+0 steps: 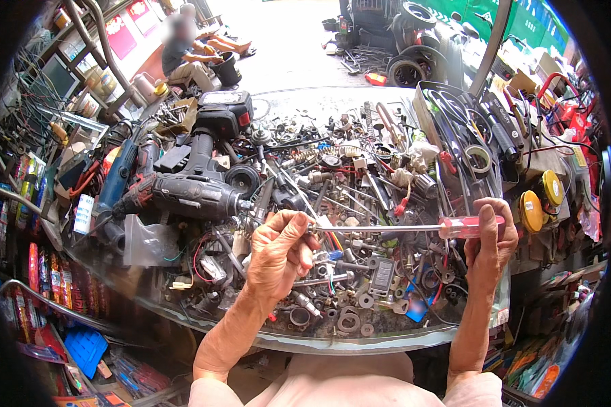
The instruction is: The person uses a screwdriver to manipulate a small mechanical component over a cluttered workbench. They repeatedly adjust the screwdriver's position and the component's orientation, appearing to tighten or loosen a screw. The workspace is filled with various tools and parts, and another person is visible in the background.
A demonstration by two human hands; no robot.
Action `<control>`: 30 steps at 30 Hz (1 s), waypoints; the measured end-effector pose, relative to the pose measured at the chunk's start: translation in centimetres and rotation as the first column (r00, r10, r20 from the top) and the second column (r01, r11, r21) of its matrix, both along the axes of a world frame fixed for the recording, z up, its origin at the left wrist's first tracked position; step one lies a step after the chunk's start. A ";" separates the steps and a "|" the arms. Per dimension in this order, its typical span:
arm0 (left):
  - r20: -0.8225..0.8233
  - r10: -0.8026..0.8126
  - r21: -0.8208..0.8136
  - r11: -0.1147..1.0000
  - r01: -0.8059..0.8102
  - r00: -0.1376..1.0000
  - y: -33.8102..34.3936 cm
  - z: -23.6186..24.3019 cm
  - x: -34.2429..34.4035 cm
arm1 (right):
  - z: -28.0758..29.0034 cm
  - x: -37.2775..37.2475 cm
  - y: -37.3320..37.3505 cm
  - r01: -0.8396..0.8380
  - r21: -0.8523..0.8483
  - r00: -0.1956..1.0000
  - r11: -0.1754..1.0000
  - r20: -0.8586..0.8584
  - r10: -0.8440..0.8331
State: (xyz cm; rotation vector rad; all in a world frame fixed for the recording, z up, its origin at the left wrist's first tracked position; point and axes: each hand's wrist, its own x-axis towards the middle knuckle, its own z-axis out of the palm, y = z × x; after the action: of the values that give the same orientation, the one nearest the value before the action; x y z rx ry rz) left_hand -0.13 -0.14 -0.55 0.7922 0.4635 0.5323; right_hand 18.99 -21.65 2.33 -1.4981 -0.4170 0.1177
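Your right hand (492,237) grips the translucent red handle of a screwdriver (414,228), thumb laid along it. The shaft runs nearly level across to your left hand (278,254), whose thumb and bent fingers pinch a small dark piece (311,230) at the tip, too small to identify. You hold the screwdriver above a glass-topped table (360,344) crowded with loose metal parts. Below the shaft lie a grey rectangular piece (382,276), a blue card (419,302) and several metal rings (348,319) near the table's close edge. To your left rest a black power tool (190,195) and a clear plastic bag (149,243); on your right, yellow round lids (531,211) stand beyond your hand. Farther off, a person (181,57) sits beside a black bucket (228,70).
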 end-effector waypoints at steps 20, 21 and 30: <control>-0.017 -0.026 0.127 0.992 0.028 1.000 -0.4 0.4 0.1 | 0.5 0.1 0.2 0.019 0.084 1.000 0.996 -0.005 -0.019; -0.006 -0.020 0.108 0.994 0.021 1.000 -0.3 0.2 0.1 | 0.6 0.0 0.4 0.001 0.083 1.000 0.997 0.018 -0.002; -0.043 -0.019 0.157 0.987 0.026 0.999 -0.2 0.3 0.1 | 0.6 -0.1 0.0 0.024 -0.021 0.998 1.000 0.060 -0.022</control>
State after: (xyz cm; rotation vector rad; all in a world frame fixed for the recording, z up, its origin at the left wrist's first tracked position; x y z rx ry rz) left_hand -0.08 -0.34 -0.30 0.9599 0.4537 0.5369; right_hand 18.93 -21.60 2.97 -1.5301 -0.4475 0.0596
